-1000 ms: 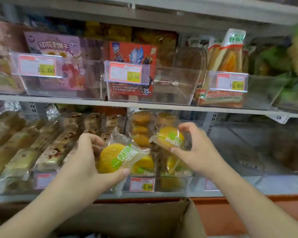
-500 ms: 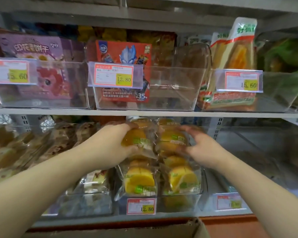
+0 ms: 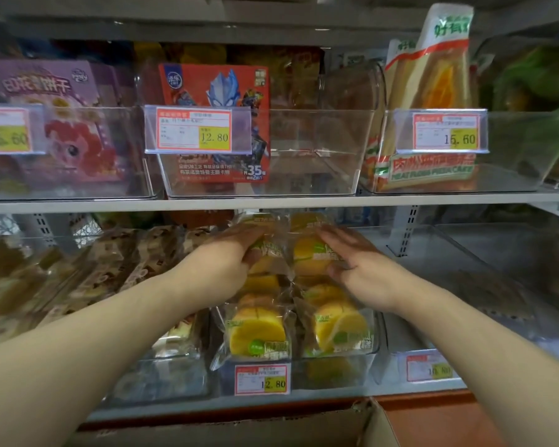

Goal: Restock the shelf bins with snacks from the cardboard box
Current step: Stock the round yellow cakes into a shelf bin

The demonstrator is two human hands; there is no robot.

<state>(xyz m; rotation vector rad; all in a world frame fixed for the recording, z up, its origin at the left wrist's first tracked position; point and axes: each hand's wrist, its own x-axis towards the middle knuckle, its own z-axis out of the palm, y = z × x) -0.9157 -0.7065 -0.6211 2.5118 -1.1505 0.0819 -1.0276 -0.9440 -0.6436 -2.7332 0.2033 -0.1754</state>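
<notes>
Nearest the camera, the torn top edge of the cardboard box runs along the bottom of the view, directly below the clear cake bin on the lower shelf. That bin carries a price tag reading 12.80 on its front wall, and at its front two wrapped yellow cakes lie side by side, one just left and one just right of the bin's middle. Above the front of the bin both bare forearms reach in. The left hand is curled over a wrapped cake packet on the left row at the back of the bin, fingers gripping its top. The right hand lies flatter, palm and fingers pressed on a second packet on the right row; whether it truly grips this one I cannot tell. Left of the bin sits a bin of brown patterned snack packs; right of it an almost bare clear bin. Above the bin, on the upper shelf, stands a red boxed snack behind another 12.80 tag
</notes>
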